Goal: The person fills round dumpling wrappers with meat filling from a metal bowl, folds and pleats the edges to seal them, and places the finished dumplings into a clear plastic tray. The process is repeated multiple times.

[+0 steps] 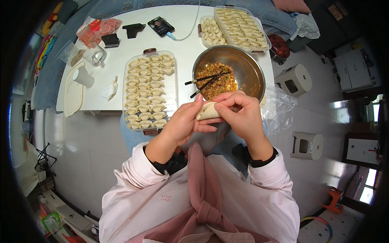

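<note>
A folded dumpling wrapper (209,111) is held between both hands at the table's front edge. My left hand (187,121) supports it from the left, thumb up and fingers beneath. My right hand (240,114) pinches its right end between thumb and fingers. Just beyond stands a steel bowl (249,71) of minced filling (217,86), with black chopsticks (206,79) resting in it. To the left lies a plastic tray (173,103) with rows of shaped dumplings (144,91). Whether filling is inside the held wrapper cannot be seen.
Two more dumpling containers (263,45) stand at the back right. A phone (161,26) with a cable, black stands (133,29), a glass mug (94,55), a paper cup (83,77) and a lid (68,100) are on the table. A clear plastic bag (279,107) hangs at the right edge.
</note>
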